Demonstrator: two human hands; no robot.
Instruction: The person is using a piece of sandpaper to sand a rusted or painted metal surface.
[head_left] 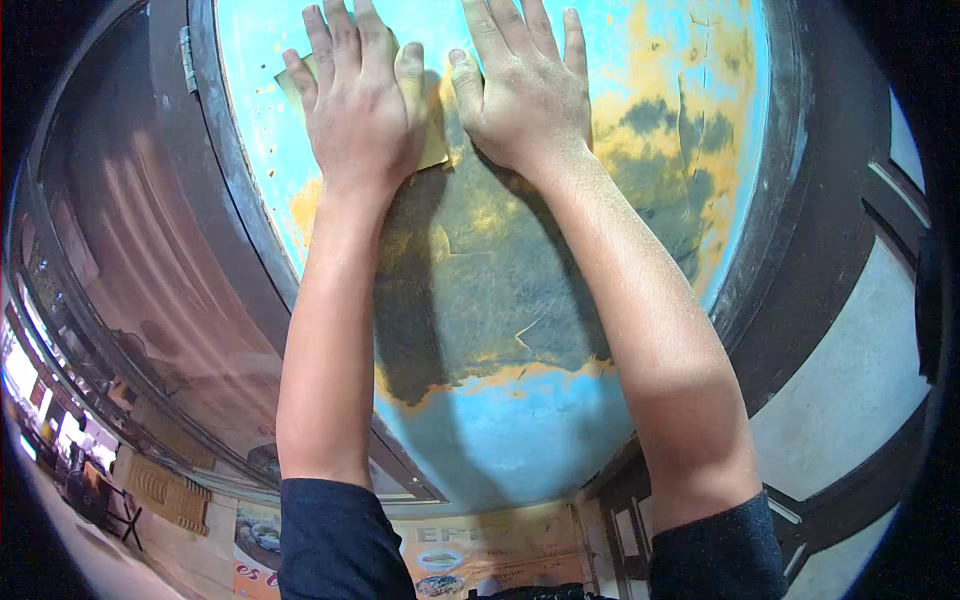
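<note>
My left hand [362, 115] lies flat with fingers spread on a yellowish sheet of sandpaper [434, 148], pressing it against a panel [480, 265]. Corners of the sheet stick out past the little finger and below the thumb; the rest is under the palm. Close by on the right, my right hand [525, 95] rests palm down on the same panel, fingers stretched out. Whether anything lies beneath it is hidden. Pale dust coats the right hand and forearm. The panel is light blue, worn through to orange and dark grey patches, with a few cracks. Some fingertips reach the picture's top edge.
A dark frame [785, 200] borders the panel, with a metal hinge [190, 60] at its upper left. Dark glass with a pinkish reflection [165, 230] stands left. Pale panes [840, 380] are on the right. A printed banner [490, 550] and a brown woven seat [165, 490] are at the bottom.
</note>
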